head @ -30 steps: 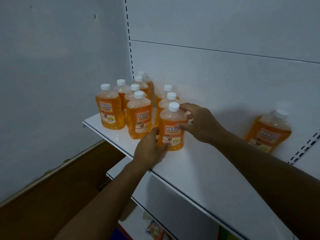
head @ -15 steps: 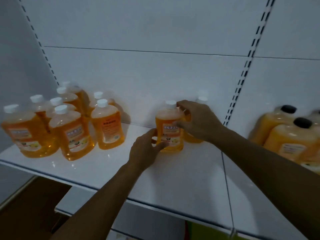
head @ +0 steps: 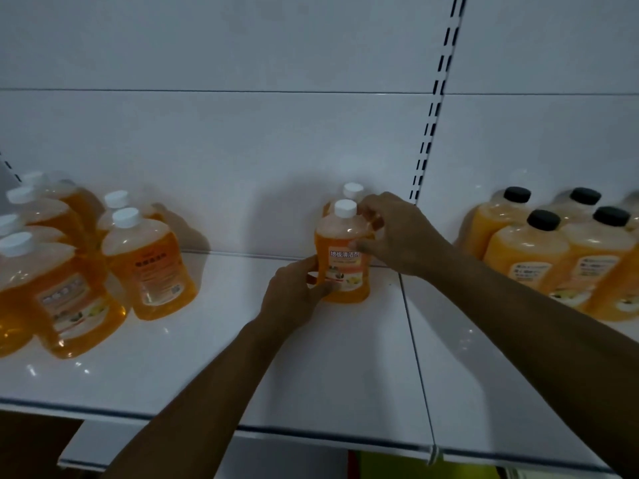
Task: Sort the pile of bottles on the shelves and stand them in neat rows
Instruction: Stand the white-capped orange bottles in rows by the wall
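Here, the white-capped bottle (head: 345, 257) stands upright on the shelf (head: 311, 368), near the back wall, just left of the slotted upright (head: 432, 126). To the left of this bottle, well apart, a cluster of white-capped bottles (head: 86, 257) stands unevenly; the nearest one (head: 148, 264) shows its back label. The left hand (head: 294, 292) pinches the bottle low on its left side, thumb against the label. The right hand (head: 397, 233) curls around its right shoulder, just under the cap. Directly behind it, another white cap (head: 352, 190) shows. Farther right, past the upright, black-capped bottles (head: 553, 250) stand close together.

I think a push too far back can knock the hidden bottle behind. Also, a quick release with the base not flat may let it tip.
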`<state>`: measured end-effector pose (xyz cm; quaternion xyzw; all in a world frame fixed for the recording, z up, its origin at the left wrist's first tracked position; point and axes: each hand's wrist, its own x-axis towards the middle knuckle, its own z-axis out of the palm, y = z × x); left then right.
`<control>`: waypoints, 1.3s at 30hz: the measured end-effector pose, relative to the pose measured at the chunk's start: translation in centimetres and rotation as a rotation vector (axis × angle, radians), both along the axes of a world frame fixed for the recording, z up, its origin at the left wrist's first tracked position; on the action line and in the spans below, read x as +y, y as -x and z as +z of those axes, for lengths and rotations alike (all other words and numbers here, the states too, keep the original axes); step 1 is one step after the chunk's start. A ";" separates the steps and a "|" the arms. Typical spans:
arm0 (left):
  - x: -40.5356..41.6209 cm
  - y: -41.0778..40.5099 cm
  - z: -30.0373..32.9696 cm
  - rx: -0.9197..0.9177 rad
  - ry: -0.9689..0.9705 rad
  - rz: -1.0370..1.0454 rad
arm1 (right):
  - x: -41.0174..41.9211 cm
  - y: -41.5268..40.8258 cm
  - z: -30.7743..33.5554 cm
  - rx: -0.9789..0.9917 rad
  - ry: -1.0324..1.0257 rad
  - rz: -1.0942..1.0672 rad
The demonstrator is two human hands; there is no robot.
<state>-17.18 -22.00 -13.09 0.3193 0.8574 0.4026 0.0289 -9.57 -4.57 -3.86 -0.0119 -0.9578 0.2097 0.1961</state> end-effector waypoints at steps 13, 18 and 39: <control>-0.1 -0.4 0.6 -0.023 0.119 -0.020 | -1.0 -0.1 0.5 -0.067 -0.050 -0.049; -2.4 -1.7 1.0 0.021 0.221 0.132 | -1.9 -0.2 2.4 -0.079 -0.157 -0.087; -21.8 1.7 -0.8 0.209 -0.042 0.524 | -22.7 12.1 1.4 -0.122 0.028 0.341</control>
